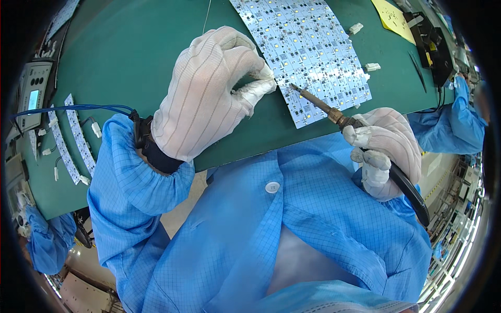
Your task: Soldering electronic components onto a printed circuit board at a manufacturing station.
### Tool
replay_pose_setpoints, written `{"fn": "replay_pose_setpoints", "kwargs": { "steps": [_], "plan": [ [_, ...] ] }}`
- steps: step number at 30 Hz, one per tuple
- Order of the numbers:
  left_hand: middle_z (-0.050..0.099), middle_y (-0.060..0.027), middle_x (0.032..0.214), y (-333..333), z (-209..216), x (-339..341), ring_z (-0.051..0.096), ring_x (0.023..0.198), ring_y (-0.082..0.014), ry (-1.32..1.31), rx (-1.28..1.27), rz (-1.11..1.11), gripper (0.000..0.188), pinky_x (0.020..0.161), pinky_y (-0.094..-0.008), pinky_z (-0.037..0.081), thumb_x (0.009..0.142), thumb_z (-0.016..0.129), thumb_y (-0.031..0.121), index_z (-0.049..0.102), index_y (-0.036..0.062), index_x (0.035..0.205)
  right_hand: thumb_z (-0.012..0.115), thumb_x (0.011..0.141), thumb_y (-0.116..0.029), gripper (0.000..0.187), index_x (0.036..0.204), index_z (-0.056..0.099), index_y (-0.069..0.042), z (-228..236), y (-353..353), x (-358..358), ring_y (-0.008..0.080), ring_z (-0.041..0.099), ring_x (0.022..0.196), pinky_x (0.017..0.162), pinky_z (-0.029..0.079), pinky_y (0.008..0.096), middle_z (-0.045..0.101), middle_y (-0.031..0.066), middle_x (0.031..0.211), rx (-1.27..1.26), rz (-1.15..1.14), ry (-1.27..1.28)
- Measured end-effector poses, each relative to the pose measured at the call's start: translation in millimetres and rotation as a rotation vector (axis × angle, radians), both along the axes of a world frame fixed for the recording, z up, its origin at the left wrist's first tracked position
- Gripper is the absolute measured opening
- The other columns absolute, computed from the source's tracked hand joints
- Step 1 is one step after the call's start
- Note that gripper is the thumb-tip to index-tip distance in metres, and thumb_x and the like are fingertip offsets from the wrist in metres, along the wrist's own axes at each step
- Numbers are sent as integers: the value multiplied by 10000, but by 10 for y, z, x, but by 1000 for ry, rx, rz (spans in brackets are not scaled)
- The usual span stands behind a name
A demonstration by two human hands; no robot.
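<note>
My right hand point(389, 151), in a striped white glove, is wrapped round the black handle of a soldering iron point(319, 103). The iron's tip rests at the left part of a white circuit board panel point(313, 57) full of small components. Left of that panel, my gloved left hand point(209, 91) pinches thumb and forefinger together near its edge. A thin solder wire point(207, 16) runs down behind this hand, and a short end shows by the fingertips, close to the iron's tip. Whether the tip touches the board I cannot tell.
Narrow curved LED strips point(81, 135) with white connectors lie on the green mat point(130, 57) at left, near a grey control unit point(36, 94). White connectors point(356, 28) edge the panel's right side. Tweezers point(417, 72), a yellow sheet point(392, 20) and a black stand point(437, 47) are at right.
</note>
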State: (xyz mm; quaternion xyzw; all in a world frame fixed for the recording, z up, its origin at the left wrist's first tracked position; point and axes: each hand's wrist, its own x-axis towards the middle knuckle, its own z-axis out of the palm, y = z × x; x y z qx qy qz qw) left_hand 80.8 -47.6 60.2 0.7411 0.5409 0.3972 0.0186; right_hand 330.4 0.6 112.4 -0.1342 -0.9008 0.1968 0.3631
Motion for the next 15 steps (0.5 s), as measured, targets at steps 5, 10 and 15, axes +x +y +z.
{"fn": "replay_pose_setpoints", "kwargs": {
  "steps": [5, 10, 15],
  "plan": [
    [616, -62, 868, 1, 19, -2, 606, 828, -246, -18, 34, -11, 187, 756, -352, 468, 637, 795, 168, 676, 111, 770, 514, 961, -327, 403, 800, 631, 24, -4, -23, 15, 163, 601, 542, 587, 509, 333, 640, 77, 619, -2, -25, 6],
    [613, -64, 861, -2, 35, -6, 606, 825, -242, -23, 20, -24, 190, 754, -353, 467, 635, 797, 175, 674, 111, 766, 515, 959, -325, 405, 763, 629, 10, 5, -61, 41, 174, 609, 552, 596, 508, 339, 660, 102, 652, -13, -80, -5],
    [612, -63, 860, 4, 17, -8, 606, 827, -242, -14, 11, -20, 192, 753, -355, 467, 637, 798, 183, 673, 111, 764, 523, 952, -349, 439, 699, 630, -7, 1, -55, 13, 191, 623, 568, 604, 513, 338, 677, 118, 685, -20, -79, -27]
  ]
}}
